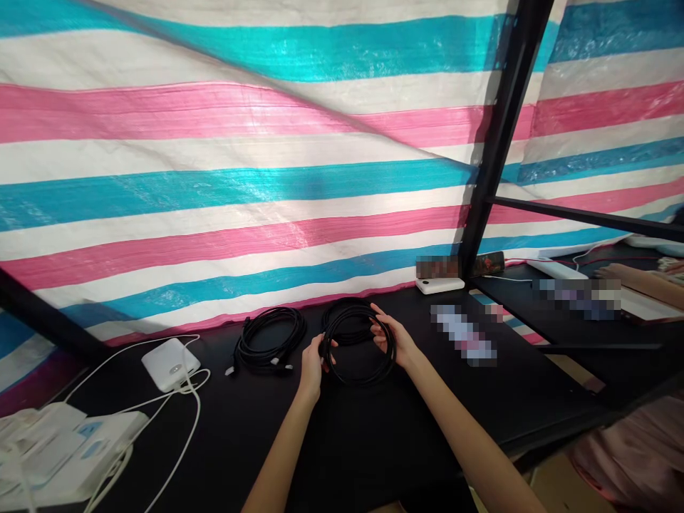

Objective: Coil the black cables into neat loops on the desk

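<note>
A coil of black cable [357, 376] is held up over the black table [342, 442] between both hands. My left hand [314, 362] grips the coil's left side with fingers curled round the loops. My right hand [392, 336] holds the right side, fingers wrapped over the strands. Just behind it lies another black coil [348, 319], partly hidden. A third coiled black cable [270, 340] with plug ends rests on the table to the left.
A white charger [169, 363] with white cords lies at the left, near white boxes [58, 456] at the table's corner. A white power bank [439, 285] sits by a black frame post [499, 135]. A striped tarp [214, 157] hangs behind. Another person's arm [635, 276] rests at the far right.
</note>
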Demonstrator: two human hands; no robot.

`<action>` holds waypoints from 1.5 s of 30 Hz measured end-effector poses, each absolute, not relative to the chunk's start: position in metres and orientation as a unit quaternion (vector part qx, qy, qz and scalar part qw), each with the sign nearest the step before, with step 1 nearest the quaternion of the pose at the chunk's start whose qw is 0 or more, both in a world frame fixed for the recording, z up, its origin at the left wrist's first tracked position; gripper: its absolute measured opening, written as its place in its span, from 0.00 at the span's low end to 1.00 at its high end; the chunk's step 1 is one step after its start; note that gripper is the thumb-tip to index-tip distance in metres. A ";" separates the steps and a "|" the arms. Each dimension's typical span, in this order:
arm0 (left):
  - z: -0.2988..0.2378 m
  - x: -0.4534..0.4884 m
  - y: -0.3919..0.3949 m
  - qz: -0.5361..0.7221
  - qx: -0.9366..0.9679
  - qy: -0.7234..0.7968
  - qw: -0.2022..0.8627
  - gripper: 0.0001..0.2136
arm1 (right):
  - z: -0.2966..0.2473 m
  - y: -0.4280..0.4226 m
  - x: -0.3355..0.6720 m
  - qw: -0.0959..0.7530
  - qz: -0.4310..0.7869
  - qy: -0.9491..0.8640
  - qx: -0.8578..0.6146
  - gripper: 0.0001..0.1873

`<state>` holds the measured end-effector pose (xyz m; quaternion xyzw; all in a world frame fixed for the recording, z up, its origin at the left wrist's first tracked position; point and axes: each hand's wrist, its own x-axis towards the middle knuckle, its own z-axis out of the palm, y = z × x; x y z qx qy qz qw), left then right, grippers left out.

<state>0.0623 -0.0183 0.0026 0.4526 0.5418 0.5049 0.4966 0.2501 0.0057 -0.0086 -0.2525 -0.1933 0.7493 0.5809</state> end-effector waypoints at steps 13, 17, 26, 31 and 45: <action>0.012 0.064 -0.021 0.497 0.392 0.463 0.621 0.15 | -0.020 0.006 0.238 0.627 0.482 -0.417 -0.448 0.15; 0.012 0.064 -0.021 0.488 0.392 0.463 0.628 0.16 | -0.025 0.005 0.238 0.611 0.367 -0.505 -0.486 0.14; 0.011 0.068 -0.022 0.481 0.394 0.493 0.609 0.18 | -0.033 0.008 0.241 0.559 0.260 -0.557 -0.556 0.10; 0.005 0.067 -0.019 0.493 0.385 0.513 0.587 0.20 | -0.031 0.005 0.239 0.555 0.280 -0.543 -0.564 0.11; 0.005 0.059 -0.012 0.559 0.349 0.534 0.530 0.18 | -0.019 0.006 0.234 0.608 0.490 -0.408 -0.473 0.18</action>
